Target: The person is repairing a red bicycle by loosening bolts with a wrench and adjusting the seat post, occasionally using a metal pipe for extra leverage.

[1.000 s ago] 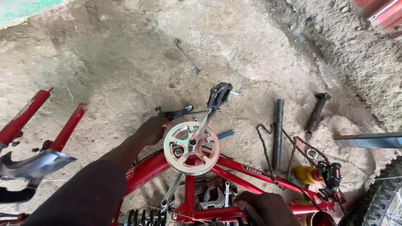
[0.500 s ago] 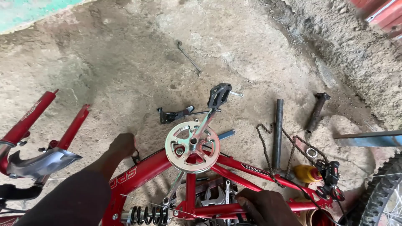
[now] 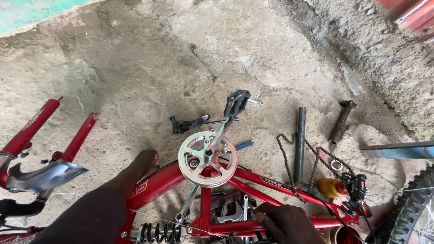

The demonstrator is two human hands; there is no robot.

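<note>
A red bicycle frame lies on the dirt floor with its silver chainring and crank arm facing up; a black pedal sits at the crank's far end. My left hand rests against the frame's down tube, just left of the chainring, fingers curled behind the tube. My right hand is closed around a lower red tube at the bottom edge. A loose chain drapes over the frame to the right.
A red front fork with a silver mudguard lies at left. A spanner, a black part, a dark pipe and a rusty bar lie on the ground. A tyre shows bottom right.
My left hand drew back from the chainring's far side toward me, then settled on the down tube. The right hand stayed on the lower tube.
</note>
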